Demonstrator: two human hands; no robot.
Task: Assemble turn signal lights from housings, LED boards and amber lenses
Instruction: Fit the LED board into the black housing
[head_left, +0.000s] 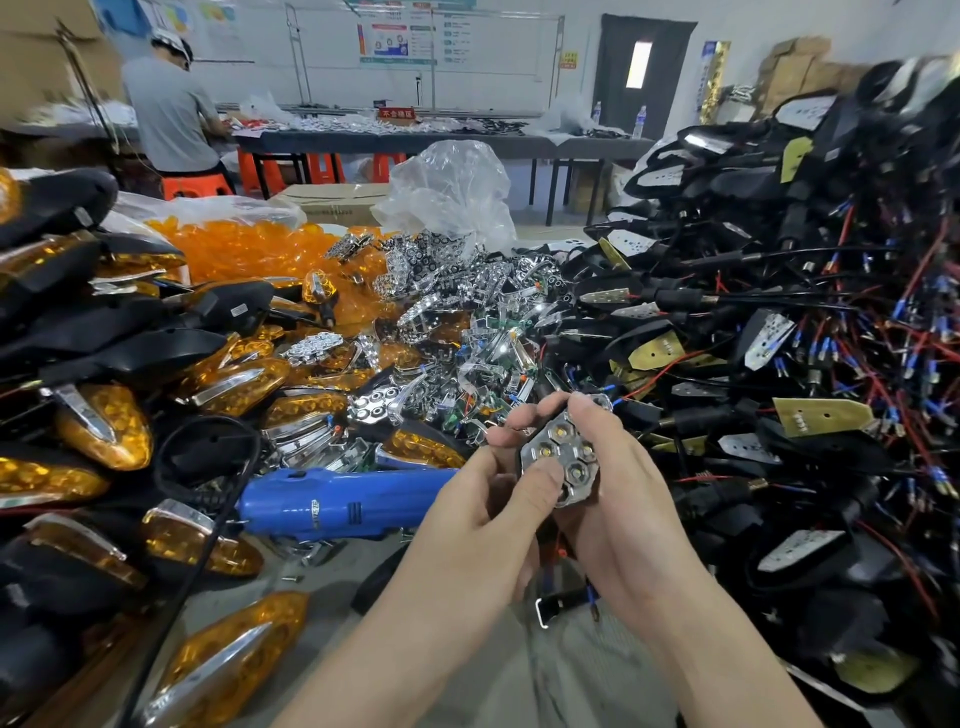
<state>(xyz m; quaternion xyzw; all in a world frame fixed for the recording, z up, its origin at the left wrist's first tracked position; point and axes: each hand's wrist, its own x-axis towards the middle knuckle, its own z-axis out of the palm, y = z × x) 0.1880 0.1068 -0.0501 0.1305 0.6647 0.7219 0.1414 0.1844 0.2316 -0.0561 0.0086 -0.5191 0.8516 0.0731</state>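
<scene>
Both hands hold one turn signal unit at centre frame: a chrome reflector with hexagonal LED cells (563, 457) seated in a black housing, mostly hidden behind the fingers. My left hand (483, 514) grips it from the left, thumb pressing on the reflector's lower edge. My right hand (618, 499) wraps its right side, fingertips curled over the top. Wires and a black connector (553, 605) dangle below. Loose amber lenses (244, 249) are heaped at the back left, loose chrome reflectors (457, 301) in the middle.
A blue electric screwdriver (343, 501) lies left of my hands. Finished amber lights (104, 426) are stacked on the left. A tall pile of black wired housings (805, 322) fills the right. Another person (169, 111) works at a far table.
</scene>
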